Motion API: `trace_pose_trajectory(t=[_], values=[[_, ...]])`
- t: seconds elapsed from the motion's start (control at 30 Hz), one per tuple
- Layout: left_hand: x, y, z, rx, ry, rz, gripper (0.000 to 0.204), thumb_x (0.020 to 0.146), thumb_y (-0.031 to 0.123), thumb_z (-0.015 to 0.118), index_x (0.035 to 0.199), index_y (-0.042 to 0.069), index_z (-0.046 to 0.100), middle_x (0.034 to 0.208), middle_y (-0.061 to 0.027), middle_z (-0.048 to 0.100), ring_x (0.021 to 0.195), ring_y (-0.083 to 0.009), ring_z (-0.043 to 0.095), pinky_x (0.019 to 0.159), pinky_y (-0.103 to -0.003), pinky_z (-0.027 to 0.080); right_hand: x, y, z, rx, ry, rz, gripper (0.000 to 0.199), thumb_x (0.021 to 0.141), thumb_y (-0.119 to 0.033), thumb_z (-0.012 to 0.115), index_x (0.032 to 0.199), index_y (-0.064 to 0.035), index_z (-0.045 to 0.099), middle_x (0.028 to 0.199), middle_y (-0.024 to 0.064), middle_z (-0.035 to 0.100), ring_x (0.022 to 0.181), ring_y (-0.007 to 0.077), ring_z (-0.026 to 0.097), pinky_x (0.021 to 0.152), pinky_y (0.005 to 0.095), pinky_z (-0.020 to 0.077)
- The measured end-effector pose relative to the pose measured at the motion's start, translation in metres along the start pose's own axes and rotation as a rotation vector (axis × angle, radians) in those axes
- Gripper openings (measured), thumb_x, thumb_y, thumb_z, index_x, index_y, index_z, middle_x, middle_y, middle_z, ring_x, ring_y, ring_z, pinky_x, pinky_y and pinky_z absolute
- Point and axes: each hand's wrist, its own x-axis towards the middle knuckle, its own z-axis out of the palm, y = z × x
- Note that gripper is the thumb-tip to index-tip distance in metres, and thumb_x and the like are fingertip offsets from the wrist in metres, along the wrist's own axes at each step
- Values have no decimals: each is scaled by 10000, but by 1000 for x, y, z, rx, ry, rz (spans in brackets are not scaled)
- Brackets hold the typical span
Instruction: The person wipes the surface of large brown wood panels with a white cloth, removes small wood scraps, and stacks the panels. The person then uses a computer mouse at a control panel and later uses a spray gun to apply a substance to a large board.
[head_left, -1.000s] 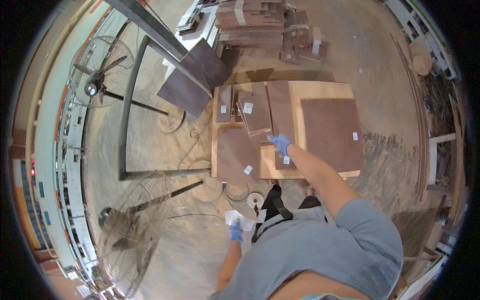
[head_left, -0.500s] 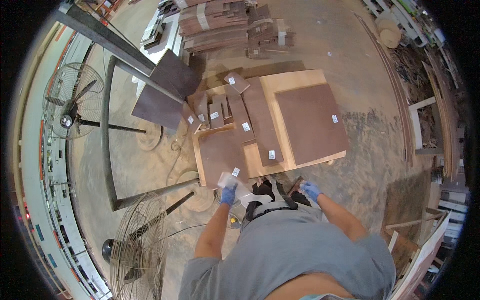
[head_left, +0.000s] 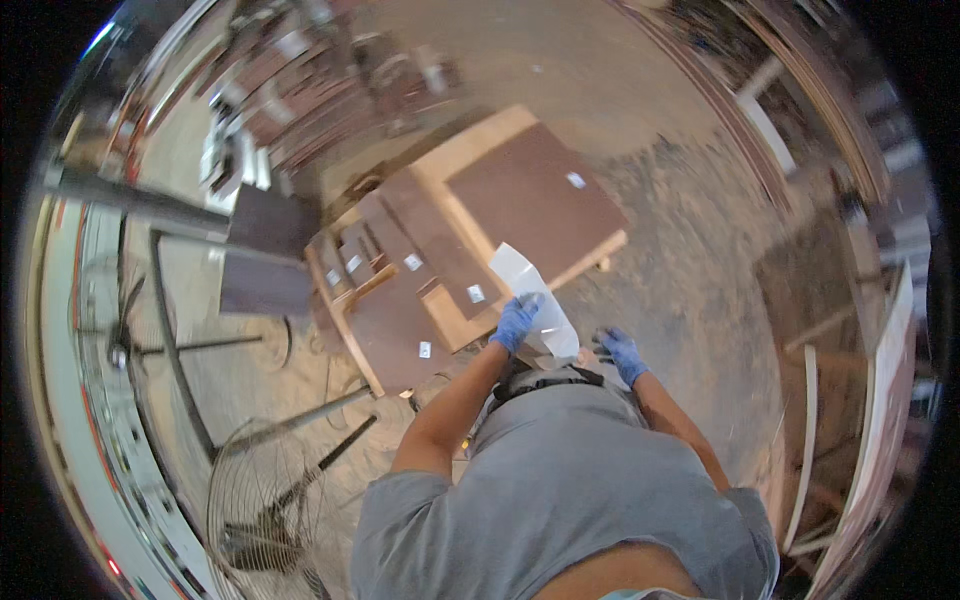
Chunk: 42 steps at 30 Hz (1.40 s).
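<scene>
My left hand [head_left: 517, 320], in a blue glove, grips a long white strip of paper [head_left: 540, 310] that looks like a label sheet. The strip hangs bent in front of my waist, its upper end over the edge of the light wooden board [head_left: 452, 205]. Low on the right, my gloved right hand [head_left: 622, 354] has its fingers partly stretched, and I see nothing clearly held there. Brown panels with small white stickers lie on the board: a large one [head_left: 535, 200], a long one [head_left: 435, 240] and a lower-left one [head_left: 385, 330]. Smaller brown pieces [head_left: 352, 245] lie among them.
A metal frame [head_left: 168, 330] and a caged fan [head_left: 262, 500] stand on the left. Behind the board are dark panels [head_left: 268, 255] and blurred stacks of brown boards [head_left: 310, 105]. Boards and a pale frame [head_left: 800, 450] line the right side.
My view has turned, so the board shifts left and tilts. My left hand has moved rightward with the white strip, toward my right hand. A small brown piece by my right hand no longer shows clearly.
</scene>
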Motion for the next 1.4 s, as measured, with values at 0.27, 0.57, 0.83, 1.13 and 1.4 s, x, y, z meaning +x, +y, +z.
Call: trace_pose_trajectory(t=[0.27, 0.57, 0.83, 1.13, 1.4], values=[[8, 52, 178, -109, -264, -6, 265, 865, 173, 644, 1058, -7, 620, 938, 2, 613, 802, -73, 533, 717, -240, 462, -79, -28, -84, 344, 60, -364, 550, 858, -481, 571, 1220, -68, 527, 1150, 75, 581, 1038, 210, 542, 880, 367, 435], [23, 59, 294, -6, -575, -209, 430, 827, 206, 653, 1203, 28, 543, 1083, -64, 601, 959, -194, 585, 836, -361, 503, -90, -27, -130, 186, 392, -408, 496, 803, -380, 660, 1149, -36, 569, 886, 113, 638, 788, 209, 601, 720, 353, 491], [137, 54, 373, 104, -509, -46, 508, 828, 159, 627, 1293, 70, 444, 1174, -105, 564, 1031, -277, 574, 867, -383, 492, -114, -13, -189, 205, 588, -493, 329, 806, -272, 647, 1023, -29, 607, 921, 113, 629, 883, 172, 581, 770, 347, 460], [86, 37, 481, 1227, -1773, 765, 194, 788, 185, 548, 908, 91, 668, 884, -176, 636, 786, -358, 613, 726, -439, 481, -126, -11, -261, 1562, 909, -838, 361, 792, -181, 662, 1108, -38, 564, 988, 73, 617, 906, 188, 592, 797, 332, 484], [-34, -45, 603, 909, -2230, 866, 165, 756, 134, 614, 918, 119, 637, 858, -149, 630, 733, -310, 619, 693, -386, 500, -158, 101, -304, 1338, 1342, -569, 346, 730, -76, 651, 1059, -22, 559, 964, 82, 613, 872, 182, 591, 758, 316, 488]])
